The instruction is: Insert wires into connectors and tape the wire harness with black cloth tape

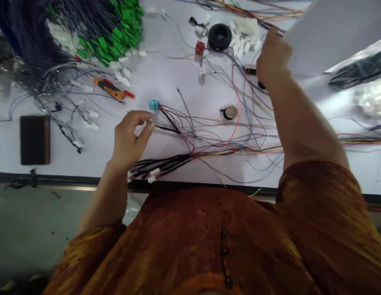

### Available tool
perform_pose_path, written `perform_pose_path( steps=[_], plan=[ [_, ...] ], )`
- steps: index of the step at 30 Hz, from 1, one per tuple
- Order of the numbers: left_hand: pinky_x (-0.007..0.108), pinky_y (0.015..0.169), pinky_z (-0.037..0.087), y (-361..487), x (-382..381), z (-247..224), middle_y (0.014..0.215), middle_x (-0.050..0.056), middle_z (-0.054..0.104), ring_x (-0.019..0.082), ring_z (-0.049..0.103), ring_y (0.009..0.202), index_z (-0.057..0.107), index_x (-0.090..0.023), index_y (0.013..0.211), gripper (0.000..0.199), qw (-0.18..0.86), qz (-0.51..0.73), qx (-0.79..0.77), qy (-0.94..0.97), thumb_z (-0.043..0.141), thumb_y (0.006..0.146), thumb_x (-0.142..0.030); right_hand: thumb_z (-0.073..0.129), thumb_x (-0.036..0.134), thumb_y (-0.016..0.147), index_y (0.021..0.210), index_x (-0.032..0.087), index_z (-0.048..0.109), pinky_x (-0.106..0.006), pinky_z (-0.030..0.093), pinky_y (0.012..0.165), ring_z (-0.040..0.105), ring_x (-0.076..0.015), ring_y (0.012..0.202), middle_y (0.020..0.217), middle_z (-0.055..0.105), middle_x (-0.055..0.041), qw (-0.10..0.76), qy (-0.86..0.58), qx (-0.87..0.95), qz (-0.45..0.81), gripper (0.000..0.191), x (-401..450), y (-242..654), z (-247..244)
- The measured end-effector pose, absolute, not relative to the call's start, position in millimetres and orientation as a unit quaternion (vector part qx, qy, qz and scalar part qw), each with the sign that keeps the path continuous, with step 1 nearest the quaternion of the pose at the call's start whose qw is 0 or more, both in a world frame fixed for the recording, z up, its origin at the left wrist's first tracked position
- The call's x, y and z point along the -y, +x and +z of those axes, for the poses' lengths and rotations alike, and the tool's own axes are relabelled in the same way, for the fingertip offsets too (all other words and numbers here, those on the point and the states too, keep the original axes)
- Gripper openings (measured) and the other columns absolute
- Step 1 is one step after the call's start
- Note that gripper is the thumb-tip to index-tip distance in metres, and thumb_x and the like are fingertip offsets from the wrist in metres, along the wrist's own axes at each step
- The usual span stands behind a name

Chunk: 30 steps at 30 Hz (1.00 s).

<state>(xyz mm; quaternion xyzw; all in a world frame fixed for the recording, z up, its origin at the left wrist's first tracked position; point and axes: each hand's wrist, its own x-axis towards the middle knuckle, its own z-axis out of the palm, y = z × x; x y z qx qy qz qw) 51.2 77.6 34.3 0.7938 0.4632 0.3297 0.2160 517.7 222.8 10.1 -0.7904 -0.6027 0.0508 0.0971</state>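
A thin black wire (164, 128) is pinched near its end between the thumb and fingertips of the left hand (129, 141), which is closed on it just inside the front edge of the white tabletop (86, 155), left of the middle. From the pinch, the wire runs to the right, roughly along that edge, into a loose spread of colored wires (227, 143). The left hand is much the nearer hand to it. A blue plastic connector (153, 105) lies just beyond the pinch, toward the far edge, and a bunch of black wires (159, 164) ending in white connectors (153, 176) lies between the pinch and the front edge. The right hand (273, 55) is well apart, raised toward the far right corner and clenched on the edge of a white sheet (328, 37) held over that corner. Further left, toward the far edge, lie a screwdriver (109, 88) and a heap of green connectors (113, 37).
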Motion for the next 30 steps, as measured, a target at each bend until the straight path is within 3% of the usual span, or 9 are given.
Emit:
perform_pose_path(
  steps=[2, 5, 8, 11, 14, 18, 21, 24, 30],
  plan=[
    [0.032, 0.088, 0.056, 52, -67, 34, 0.102, 0.005, 0.072, 0.016, 0.067, 0.092, 0.07, -0.019, 0.111, 0.021, 0.236, 0.347, -0.459, 0.783, 0.065, 0.095, -0.031, 0.037, 0.019, 0.106, 0.146, 0.015, 0.049, -0.05, 0.045, 0.104, 0.059, -0.0329, 0.127, 0.132, 0.062, -0.0177, 0.133, -0.821, 0.554, -0.031, 0.042, -192, 511, 35],
    [0.032, 0.086, 0.057, 66, -49, 40, 0.102, 0.004, 0.072, 0.016, 0.069, 0.091, 0.069, -0.022, 0.114, 0.021, 0.287, 0.372, -0.443, 0.764, 0.066, 0.095, -0.029, 0.053, 0.028, 0.099, 0.123, 0.04, 0.06, -0.042, 0.052, 0.093, 0.063, -0.0252, 0.106, 0.107, 0.068, -0.0034, 0.323, -0.706, 0.629, -0.024, 0.028, -122, 471, 67],
    [0.033, 0.084, 0.059, 93, -34, 48, 0.114, 0.004, 0.07, 0.015, 0.071, 0.091, 0.059, -0.028, 0.13, 0.037, 0.386, 0.392, -0.392, 0.738, 0.067, 0.093, -0.029, 0.055, 0.017, 0.09, 0.112, 0.032, 0.057, -0.035, 0.051, 0.071, 0.06, -0.0175, 0.067, 0.077, 0.063, 0.0025, 0.381, -0.63, 0.672, 0.075, 0.027, -69, 418, 77],
    [0.031, 0.081, 0.06, 120, -29, 49, 0.12, 0.005, 0.067, 0.014, 0.071, 0.091, 0.057, -0.028, 0.13, 0.038, 0.45, 0.371, -0.337, 0.739, 0.066, 0.093, -0.027, 0.051, 0.008, 0.087, 0.109, 0.023, 0.058, -0.036, 0.051, 0.085, 0.064, -0.0193, 0.084, 0.091, 0.068, -0.003, 0.293, -0.682, 0.669, 0.042, 0.028, -69, 405, 72],
    [0.028, 0.079, 0.059, 132, -29, 44, 0.115, 0.005, 0.07, 0.013, 0.069, 0.09, 0.062, -0.024, 0.119, 0.028, 0.444, 0.357, -0.352, 0.743, 0.066, 0.092, -0.028, 0.043, -0.004, 0.081, 0.115, 0.019, 0.053, -0.038, 0.049, 0.098, 0.065, -0.0199, 0.097, 0.098, 0.068, -0.0062, 0.318, -0.776, 0.544, -0.024, 0.042, -93, 436, 76],
    [0.029, 0.075, 0.059, 132, -20, 37, 0.111, 0.005, 0.069, 0.013, 0.069, 0.085, 0.056, -0.025, 0.124, 0.031, 0.467, 0.374, -0.37, 0.711, 0.062, 0.095, -0.036, 0.047, 0.017, 0.093, 0.092, 0.035, 0.049, -0.033, 0.052, 0.064, 0.056, -0.0167, 0.063, 0.085, 0.064, 0.0034, 0.463, -0.701, 0.533, 0.1, 0.018, -68, 432, 95],
    [0.029, 0.068, 0.058, 136, -6, 33, 0.104, 0.005, 0.067, 0.014, 0.067, 0.077, 0.048, -0.028, 0.132, 0.041, 0.505, 0.364, -0.366, 0.692, 0.058, 0.097, -0.047, 0.063, 0.024, 0.087, 0.087, 0.026, 0.054, -0.027, 0.043, 0.051, 0.051, -0.0119, 0.052, 0.067, 0.06, 0.0045, 0.422, -0.574, 0.574, 0.403, 0.009, -8, 371, 88],
    [0.029, 0.061, 0.053, 143, 6, 27, 0.086, 0.002, 0.063, 0.014, 0.061, 0.065, 0.054, -0.028, 0.12, 0.033, 0.533, 0.328, -0.367, 0.688, 0.054, 0.098, -0.052, 0.063, 0.036, 0.09, 0.086, 0.024, 0.055, -0.024, 0.042, 0.052, 0.052, -0.0098, 0.054, 0.069, 0.063, 0.0041, 0.405, -0.503, 0.549, 0.531, 0.015, 41, 323, 63],
    [0.027, 0.056, 0.04, 163, 9, 8, 0.067, -0.002, 0.052, 0.012, 0.047, 0.057, 0.062, -0.022, 0.094, 0.025, 0.565, 0.306, -0.371, 0.67, 0.054, 0.098, -0.046, 0.061, 0.041, 0.089, 0.087, 0.024, 0.059, -0.026, 0.043, 0.054, 0.052, -0.0114, 0.053, 0.063, 0.057, 0.004, 0.423, -0.649, 0.46, 0.434, 0.018, 55, 365, 22]
  ],
)
